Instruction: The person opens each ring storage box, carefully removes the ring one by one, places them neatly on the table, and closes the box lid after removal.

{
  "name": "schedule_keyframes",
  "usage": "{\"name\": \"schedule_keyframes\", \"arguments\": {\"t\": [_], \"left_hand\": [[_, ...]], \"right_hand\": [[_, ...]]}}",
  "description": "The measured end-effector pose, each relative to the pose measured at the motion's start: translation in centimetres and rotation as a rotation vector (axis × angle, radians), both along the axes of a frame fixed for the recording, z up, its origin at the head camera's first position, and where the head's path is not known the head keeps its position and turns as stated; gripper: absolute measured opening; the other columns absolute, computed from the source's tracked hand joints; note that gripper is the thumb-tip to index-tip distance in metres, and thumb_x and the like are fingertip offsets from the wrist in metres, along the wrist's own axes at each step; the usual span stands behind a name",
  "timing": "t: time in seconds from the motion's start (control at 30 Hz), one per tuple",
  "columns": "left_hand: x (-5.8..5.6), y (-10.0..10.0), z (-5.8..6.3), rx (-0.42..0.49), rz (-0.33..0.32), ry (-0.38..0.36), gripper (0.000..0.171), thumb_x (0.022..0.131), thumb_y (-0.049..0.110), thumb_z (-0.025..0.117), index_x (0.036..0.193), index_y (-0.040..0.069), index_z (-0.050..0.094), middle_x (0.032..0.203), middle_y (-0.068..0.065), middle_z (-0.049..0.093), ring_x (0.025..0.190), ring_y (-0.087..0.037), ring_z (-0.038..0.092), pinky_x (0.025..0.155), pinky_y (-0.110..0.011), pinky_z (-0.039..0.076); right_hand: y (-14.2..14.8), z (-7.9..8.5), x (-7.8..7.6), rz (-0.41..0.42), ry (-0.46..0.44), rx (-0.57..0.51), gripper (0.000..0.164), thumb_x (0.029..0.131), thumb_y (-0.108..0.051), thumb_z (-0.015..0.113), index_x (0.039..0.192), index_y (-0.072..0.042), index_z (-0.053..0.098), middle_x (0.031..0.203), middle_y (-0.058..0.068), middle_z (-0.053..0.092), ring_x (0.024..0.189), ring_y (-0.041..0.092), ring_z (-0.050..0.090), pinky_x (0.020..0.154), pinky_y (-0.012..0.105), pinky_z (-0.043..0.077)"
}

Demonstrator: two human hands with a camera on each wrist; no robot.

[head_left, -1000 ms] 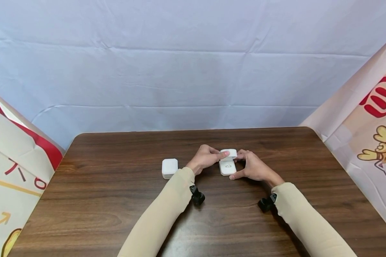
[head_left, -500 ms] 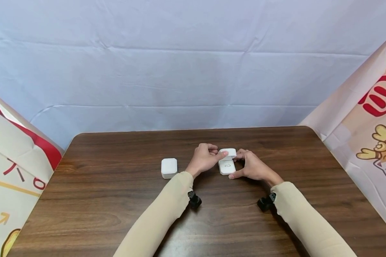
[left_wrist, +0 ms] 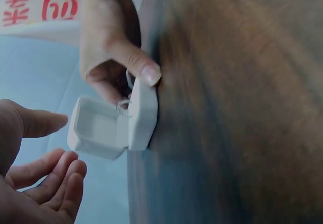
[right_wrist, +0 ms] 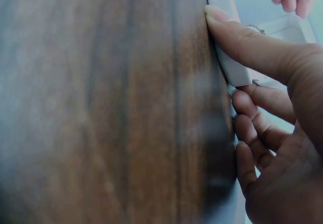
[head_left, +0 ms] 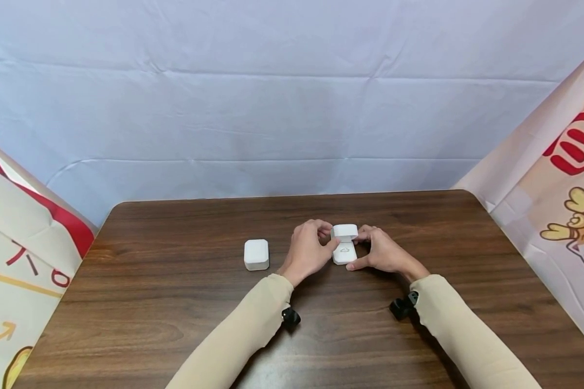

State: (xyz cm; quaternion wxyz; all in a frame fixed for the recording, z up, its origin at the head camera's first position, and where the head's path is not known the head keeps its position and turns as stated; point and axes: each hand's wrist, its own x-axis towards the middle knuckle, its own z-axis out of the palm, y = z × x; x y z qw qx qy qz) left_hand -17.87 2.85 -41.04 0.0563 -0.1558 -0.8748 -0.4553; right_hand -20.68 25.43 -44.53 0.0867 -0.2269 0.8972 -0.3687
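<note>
A small white ring box [head_left: 345,232] stands on the table with its lid raised. A silver ring [left_wrist: 122,109] sticks up from its cushion. My right hand [head_left: 384,252] holds the base, the thumb at the near side and the index finger behind, as the right wrist view shows. To the left of the lid is my left hand [head_left: 307,249], holding nothing. In the left wrist view its thumb and loosely bent fingers are spread apart, the fingertips close to the lid [left_wrist: 96,128] with a gap between.
A second white box [head_left: 256,254], closed, rests on the brown wooden table [head_left: 175,302] left of the left hand. A pale cloth [head_left: 292,108] hangs behind the table, and printed cloths [head_left: 574,205] hang at both sides.
The left thumb has come off the lid's front and the left hand has drawn slightly back toward the body. The lid now stands more upright. The right hand keeps its hold.
</note>
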Motion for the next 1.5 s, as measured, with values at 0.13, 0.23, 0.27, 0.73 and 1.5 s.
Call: {"name": "schedule_keyframes", "arguments": {"t": [0.13, 0.23, 0.27, 0.73, 1.5], "left_hand": [[0.9, 0.4, -0.1, -0.041, 0.0, 0.042, 0.023, 0.09, 0.016, 0.078, 0.108, 0.003, 0.073, 0.098, -0.004, 0.07, 0.087, -0.016, 0.067, 0.077, -0.025, 0.051], [1.5, 0.7, -0.2, -0.065, -0.011, 0.038, 0.022, 0.09, 0.016, 0.078, 0.106, 0.003, 0.073, 0.096, -0.003, 0.07, 0.087, -0.016, 0.068, 0.077, -0.024, 0.051], [1.6, 0.8, -0.3, -0.077, -0.016, 0.033, 0.021, 0.089, 0.016, 0.078, 0.106, 0.004, 0.073, 0.095, -0.002, 0.069, 0.087, -0.016, 0.068, 0.077, -0.023, 0.051], [1.5, 1.6, -1.7, -0.149, -0.013, -0.03, 0.006, 0.09, 0.012, 0.075, 0.093, 0.008, 0.075, 0.084, 0.002, 0.07, 0.08, -0.01, 0.065, 0.074, -0.025, 0.051], [0.3, 2.8, -2.6, -0.126, 0.032, -0.076, 0.01, 0.091, 0.008, 0.073, 0.081, 0.011, 0.073, 0.071, 0.008, 0.064, 0.066, -0.006, 0.06, 0.064, -0.023, 0.05]], "right_hand": [[0.0, 0.0, 0.0, 0.006, 0.008, 0.002, 0.049, 0.069, -0.022, 0.096, 0.112, -0.007, 0.076, 0.104, 0.002, 0.062, 0.099, 0.023, 0.054, 0.091, 0.044, 0.043], [0.0, 0.0, 0.0, 0.005, 0.011, -0.003, 0.05, 0.069, -0.022, 0.097, 0.111, -0.008, 0.076, 0.103, 0.002, 0.062, 0.099, 0.023, 0.054, 0.091, 0.044, 0.043], [0.0, 0.0, 0.0, 0.005, 0.012, -0.004, 0.05, 0.069, -0.022, 0.097, 0.112, -0.008, 0.076, 0.103, 0.002, 0.062, 0.099, 0.023, 0.054, 0.092, 0.045, 0.043], [0.1, 0.0, 0.0, 0.001, 0.007, -0.005, 0.05, 0.068, -0.024, 0.097, 0.11, -0.007, 0.076, 0.104, 0.002, 0.062, 0.1, 0.024, 0.054, 0.092, 0.045, 0.043], [0.0, -0.1, -0.1, -0.002, 0.007, -0.017, 0.049, 0.065, -0.024, 0.098, 0.106, -0.007, 0.076, 0.102, 0.002, 0.063, 0.099, 0.023, 0.055, 0.093, 0.044, 0.042]]}}
